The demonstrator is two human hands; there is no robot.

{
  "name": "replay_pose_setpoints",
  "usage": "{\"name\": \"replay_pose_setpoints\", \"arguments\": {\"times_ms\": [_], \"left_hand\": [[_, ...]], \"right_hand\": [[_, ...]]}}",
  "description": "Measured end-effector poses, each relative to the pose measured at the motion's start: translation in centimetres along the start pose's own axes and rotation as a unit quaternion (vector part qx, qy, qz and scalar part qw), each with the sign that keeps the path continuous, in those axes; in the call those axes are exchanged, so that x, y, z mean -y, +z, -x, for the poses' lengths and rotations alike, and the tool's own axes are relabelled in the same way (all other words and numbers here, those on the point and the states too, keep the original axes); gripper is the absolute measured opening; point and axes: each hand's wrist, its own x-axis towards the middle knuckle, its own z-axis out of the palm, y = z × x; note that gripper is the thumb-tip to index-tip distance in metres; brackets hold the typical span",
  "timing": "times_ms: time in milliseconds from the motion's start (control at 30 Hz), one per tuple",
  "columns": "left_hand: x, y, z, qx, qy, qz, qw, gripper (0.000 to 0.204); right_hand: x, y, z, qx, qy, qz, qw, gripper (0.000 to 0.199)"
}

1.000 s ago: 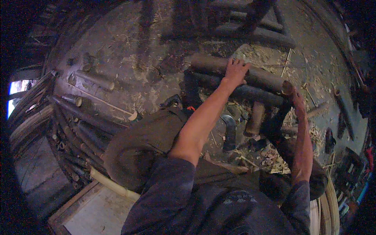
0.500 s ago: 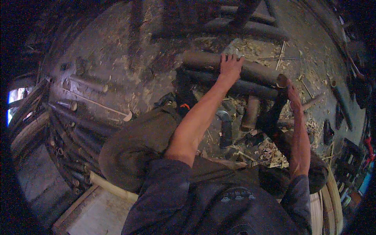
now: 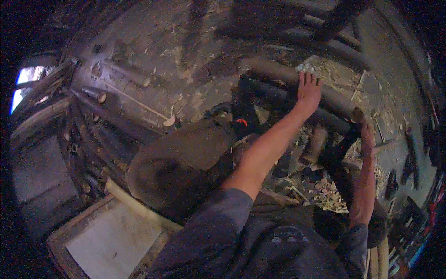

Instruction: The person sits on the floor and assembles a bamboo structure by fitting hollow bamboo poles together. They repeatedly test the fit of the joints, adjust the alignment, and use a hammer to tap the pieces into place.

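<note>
A thick brown bamboo tube (image 3: pixel 274 71) lies at a slant in front of me, its round cut end toward the right. My left hand (image 3: pixel 309 93) rests on top of it, fingers stretched out and a little spread over its upper side. At the cut end, my right hand (image 3: pixel 367 136) has its fingers drawn together against the rim; part of them is hidden. A dark log-like bar (image 3: pixel 267 90) runs along the near side of the tube. Below that, a shorter brown tube piece (image 3: pixel 314 145) sits between my legs.
Wood shavings (image 3: pixel 332 195) litter the floor between my legs. Many dark poles (image 3: pixel 100 144) are stacked at the left, and a thin stick (image 3: pixel 139 102) lies near them. A wooden-framed board (image 3: pixel 111 237) is at lower left. A dark beam frame (image 3: pixel 320 46) stands beyond the tube.
The view has swung, so everything sits further right and lower in it. Both hands stay on the bamboo tube, the left on top and the right at its cut end.
</note>
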Motion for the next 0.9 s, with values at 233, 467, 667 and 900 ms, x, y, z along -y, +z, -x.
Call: {"name": "replay_pose_setpoints", "arguments": {"times_ms": [233,467,667,900], "left_hand": [[-4.3,0.9,-2.8,-0.048,0.027,0.128,0.990,0.044],[-3.0,0.2,-3.4,-0.070,0.089,0.074,0.991,0.044],[-0.9,-1.1,-2.8,-0.023,0.102,0.042,0.994,0.080],[-1.4,-0.9,-4.0,0.044,0.137,0.012,0.990,0.089]], "right_hand": [[11.8,6.7,8.3,-0.202,0.005,0.174,0.964,0.059],[11.0,4.3,6.6,-0.218,-0.015,0.187,0.958,0.056],[12.1,8.6,6.4,-0.250,-0.032,0.233,0.939,0.055],[8.5,4.9,4.2,-0.292,-0.011,0.305,0.906,0.057]]}}
